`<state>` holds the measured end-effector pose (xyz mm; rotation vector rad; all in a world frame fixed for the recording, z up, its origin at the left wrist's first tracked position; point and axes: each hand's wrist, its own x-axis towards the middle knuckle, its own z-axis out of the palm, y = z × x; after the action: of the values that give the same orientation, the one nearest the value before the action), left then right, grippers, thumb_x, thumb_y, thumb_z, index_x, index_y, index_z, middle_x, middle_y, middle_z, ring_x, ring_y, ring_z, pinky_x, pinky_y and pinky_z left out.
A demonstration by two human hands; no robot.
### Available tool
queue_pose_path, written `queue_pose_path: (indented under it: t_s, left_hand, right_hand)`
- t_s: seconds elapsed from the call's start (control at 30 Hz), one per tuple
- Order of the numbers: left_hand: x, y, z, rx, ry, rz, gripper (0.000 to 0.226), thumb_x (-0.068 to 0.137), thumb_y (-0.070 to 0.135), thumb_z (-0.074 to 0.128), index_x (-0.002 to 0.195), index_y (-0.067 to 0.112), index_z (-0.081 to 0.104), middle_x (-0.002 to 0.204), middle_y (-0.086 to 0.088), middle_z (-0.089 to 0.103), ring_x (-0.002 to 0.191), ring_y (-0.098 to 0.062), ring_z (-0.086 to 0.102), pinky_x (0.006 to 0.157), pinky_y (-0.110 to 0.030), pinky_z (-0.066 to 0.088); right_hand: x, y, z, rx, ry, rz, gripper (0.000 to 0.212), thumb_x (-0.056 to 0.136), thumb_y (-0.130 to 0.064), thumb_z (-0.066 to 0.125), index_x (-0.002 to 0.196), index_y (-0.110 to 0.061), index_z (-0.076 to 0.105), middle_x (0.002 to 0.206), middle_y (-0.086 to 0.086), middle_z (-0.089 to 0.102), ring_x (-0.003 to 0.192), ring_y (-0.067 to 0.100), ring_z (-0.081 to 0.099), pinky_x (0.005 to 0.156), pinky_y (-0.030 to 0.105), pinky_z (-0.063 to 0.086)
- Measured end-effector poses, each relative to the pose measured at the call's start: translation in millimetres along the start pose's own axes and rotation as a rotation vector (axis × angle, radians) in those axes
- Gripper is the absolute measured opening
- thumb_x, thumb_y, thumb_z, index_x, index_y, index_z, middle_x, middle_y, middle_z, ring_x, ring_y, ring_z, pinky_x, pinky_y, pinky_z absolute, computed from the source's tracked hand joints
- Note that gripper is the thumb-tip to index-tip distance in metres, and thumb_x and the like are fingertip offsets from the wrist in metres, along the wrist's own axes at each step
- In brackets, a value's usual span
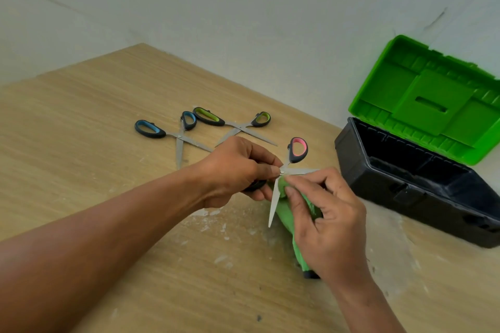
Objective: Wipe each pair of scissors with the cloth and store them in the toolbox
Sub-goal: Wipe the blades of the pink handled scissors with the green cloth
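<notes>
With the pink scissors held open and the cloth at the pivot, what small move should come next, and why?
Probably slide the cloth down the lower blade toward its tip: the right hand presses it at the pivot of the pink scissors, which the left hand holds open, and the rest of that blade lies uncovered.

We identify the surface [81,170] as light tan with a fine wood-grain pattern and whitish patches toward its near edge. At its right edge, the toolbox [405,186] has a black body and a bright green lid [433,100]. Toward the far edge, the blue-lined scissors [178,136] and green-lined scissors [238,126] have black handles. The pink-lined scissors [297,150] match; all blades are silver. The cloth [284,213] is green. The wall [243,8] is off-white.
</notes>
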<state>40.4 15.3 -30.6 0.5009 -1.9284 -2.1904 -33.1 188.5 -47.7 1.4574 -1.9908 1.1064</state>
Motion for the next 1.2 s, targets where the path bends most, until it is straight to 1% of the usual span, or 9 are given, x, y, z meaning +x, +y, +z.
queue_pose_path:
  t_s: [0.1,0.23,0.33,0.47,0.63,0.8,0.9,1.0,1.2]
  left_hand:
    - [-1.6,-0.3,-0.4,0.043,0.014,0.010,0.009,0.091,0.000,0.066,0.099,-0.002,0.070,0.063,-0.011,0.069,0.050,-0.019,0.065,0.044,-0.022,0.051]
    - [-1.6,-2.3,4.1,0.141,0.067,0.053,0.007,0.092,0.000,0.065,0.095,0.002,0.071,0.062,-0.009,0.069,0.050,-0.019,0.066,0.048,-0.023,0.055]
    - [-3.7,-5.3,8.5,0.262,0.115,0.100,0.011,0.094,-0.001,0.061,0.098,0.001,0.071,0.064,-0.009,0.067,0.050,-0.020,0.067,0.053,-0.028,0.060]
    - [-3.2,-6.4,13.6,0.331,0.156,0.121,0.016,0.096,-0.001,0.056,0.104,0.002,0.069,0.068,-0.009,0.069,0.053,-0.022,0.071,0.054,-0.030,0.062]
    - [-5.9,-5.4,13.2,0.426,0.192,0.135,0.018,0.094,-0.002,0.055,0.100,0.002,0.071,0.085,-0.015,0.071,0.062,-0.030,0.074,0.056,-0.038,0.064]
    - [-3.6,-3.3,10.5,0.417,0.224,0.129,0.020,0.094,-0.003,0.052,0.095,0.004,0.071,0.084,-0.015,0.071,0.059,-0.030,0.073,0.055,-0.038,0.064]
    - [-2.4,-2.4,6.8,0.352,0.247,0.107,0.017,0.095,-0.003,0.055,0.091,0.006,0.070,0.082,-0.022,0.071,0.056,-0.029,0.071,0.050,-0.031,0.061]
    - [-2.8,-2.1,6.7,0.302,0.237,0.074,0.015,0.095,0.000,0.057,0.088,0.006,0.069,0.083,-0.028,0.071,0.054,-0.029,0.069,0.051,-0.031,0.060]
    - [1.7,-0.8,0.9,0.274,0.287,0.063,0.012,0.095,0.001,0.059,0.100,0.002,0.071,0.077,-0.018,0.070,0.055,-0.025,0.071,0.051,-0.027,0.057]
  right_hand:
    - [-0.5,-0.3,-2.8,0.037,-0.067,0.013,0.022,0.085,0.003,0.077,0.106,-0.005,0.079,0.092,0.002,0.066,0.088,0.009,0.065,0.074,0.020,0.054]
    - [2.7,-2.5,-0.1,-0.030,-0.083,0.036,0.017,0.087,-0.003,0.076,0.103,-0.006,0.080,0.091,0.001,0.063,0.083,0.010,0.064,0.071,0.026,0.055]
    - [3.3,-5.2,1.1,-0.075,-0.209,0.009,0.012,0.090,-0.008,0.073,0.100,-0.008,0.080,0.090,-0.001,0.058,0.079,0.014,0.060,0.067,0.030,0.053]
    - [5.7,-4.1,2.8,-0.201,-0.225,-0.023,0.013,0.088,0.000,0.073,0.100,-0.004,0.078,0.092,0.003,0.055,0.080,0.019,0.056,0.064,0.032,0.052]
    - [2.8,-8.2,0.7,-0.212,-0.397,-0.137,0.010,0.086,0.004,0.076,0.093,-0.002,0.077,0.093,0.005,0.055,0.080,0.017,0.052,0.062,0.020,0.043]
    - [3.6,-10.9,5.1,-0.222,-0.345,-0.139,0.011,0.087,0.004,0.075,0.097,0.000,0.077,0.095,0.008,0.058,0.084,0.021,0.055,0.061,0.032,0.053]
    - [0.8,-12.1,6.2,-0.216,-0.371,-0.158,0.014,0.086,0.006,0.075,0.099,0.000,0.077,0.092,0.007,0.056,0.079,0.020,0.052,0.060,0.026,0.047]
    - [-1.5,-9.7,4.8,-0.210,-0.368,-0.158,0.016,0.083,0.009,0.078,0.096,0.000,0.077,0.090,0.007,0.055,0.075,0.018,0.051,0.058,0.025,0.044]
    - [-10.0,-8.5,1.8,-0.121,-0.445,-0.171,0.024,0.081,0.009,0.076,0.100,-0.006,0.078,0.099,0.003,0.058,0.084,0.012,0.056,0.069,0.022,0.050]
